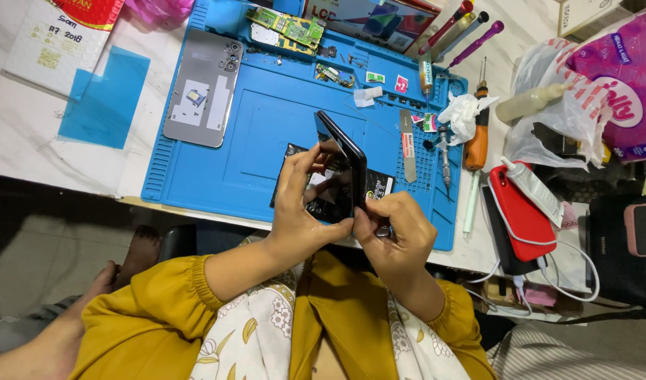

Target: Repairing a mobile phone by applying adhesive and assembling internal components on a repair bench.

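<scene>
Both hands grip a black smartphone (pixel 343 158) tilted on edge above the blue repair mat (pixel 267 119), left hand (pixel 302 211) clamped on its face w/ fingers steadying, right hand (pixel 397 232) pinching the lower edge, grey back cover (pixel 203 88) & circuit boards (pixel 288 28) set aside nearby
</scene>
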